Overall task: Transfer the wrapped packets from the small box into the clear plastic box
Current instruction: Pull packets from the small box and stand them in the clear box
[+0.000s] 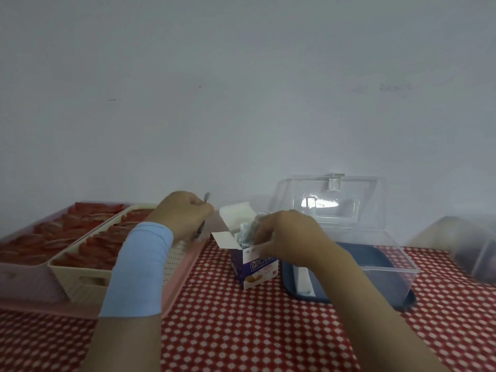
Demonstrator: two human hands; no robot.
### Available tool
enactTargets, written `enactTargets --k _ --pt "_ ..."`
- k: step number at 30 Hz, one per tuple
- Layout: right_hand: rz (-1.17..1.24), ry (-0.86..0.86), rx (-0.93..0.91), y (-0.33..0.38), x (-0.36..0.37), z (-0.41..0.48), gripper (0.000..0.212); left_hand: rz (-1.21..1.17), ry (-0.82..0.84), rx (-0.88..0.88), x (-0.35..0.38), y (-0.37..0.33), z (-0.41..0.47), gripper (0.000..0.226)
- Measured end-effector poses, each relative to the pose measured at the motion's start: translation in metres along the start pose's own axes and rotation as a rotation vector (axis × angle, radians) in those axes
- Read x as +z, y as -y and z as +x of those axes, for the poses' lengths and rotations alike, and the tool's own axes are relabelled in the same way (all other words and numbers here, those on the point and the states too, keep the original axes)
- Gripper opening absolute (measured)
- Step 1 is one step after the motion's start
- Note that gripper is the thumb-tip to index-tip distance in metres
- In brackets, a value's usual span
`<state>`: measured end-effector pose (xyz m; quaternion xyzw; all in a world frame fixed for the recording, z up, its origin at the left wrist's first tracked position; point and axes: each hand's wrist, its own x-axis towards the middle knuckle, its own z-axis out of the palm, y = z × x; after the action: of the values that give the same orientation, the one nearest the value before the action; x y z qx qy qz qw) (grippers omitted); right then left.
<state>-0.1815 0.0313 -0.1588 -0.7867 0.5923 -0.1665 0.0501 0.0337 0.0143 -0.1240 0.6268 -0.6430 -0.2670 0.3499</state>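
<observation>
While my right hand (281,237) pinches wrapped packets (245,233) atop the small box (255,267), the clear plastic box (375,253) lies at three o'clock.

Pink tray (177,299) w/ cream basket (80,280) on checked cloth (241,331).

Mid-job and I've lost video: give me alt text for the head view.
The right hand reaches into the open small box of wrapped packets on a red checked tablecloth. The clear plastic box stands open just right of it. The left hand grips a thin tool over trays of red items.
</observation>
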Motion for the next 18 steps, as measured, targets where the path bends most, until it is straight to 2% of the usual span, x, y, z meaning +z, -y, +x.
enactTargets --k 3,5,8,11,13,15,17,18 --pt "0.051 -0.073 0.037 0.007 0.011 0.006 0.015 0.104 0.055 -0.013 0.007 -0.004 -0.004 0.028" --pt "0.086 -0.093 0.063 0.011 0.018 0.009 0.016 0.116 -0.038 0.057 0.009 -0.005 -0.002 0.027" --pt "0.070 -0.031 0.050 0.014 0.023 0.012 0.017 -0.086 -0.125 0.141 0.008 -0.005 0.003 0.021" --pt "0.200 -0.073 0.030 0.010 0.012 0.007 0.009 -0.345 -0.059 0.147 0.012 -0.004 0.001 0.017" --pt "0.283 -0.246 0.061 0.006 -0.001 0.003 0.016 -0.441 -0.009 0.124 0.017 0.000 0.003 0.019" --pt "0.201 -0.378 0.101 -0.002 -0.008 0.002 0.031 -0.490 0.009 0.104 0.022 0.003 0.005 0.018" --pt "0.175 -0.354 0.143 -0.006 -0.006 0.005 0.049 -0.557 0.013 0.096 0.027 0.005 0.006 0.015" --pt "0.215 -0.314 0.152 -0.008 0.000 0.008 0.047 -0.599 0.011 0.095 0.029 0.005 0.006 0.013"
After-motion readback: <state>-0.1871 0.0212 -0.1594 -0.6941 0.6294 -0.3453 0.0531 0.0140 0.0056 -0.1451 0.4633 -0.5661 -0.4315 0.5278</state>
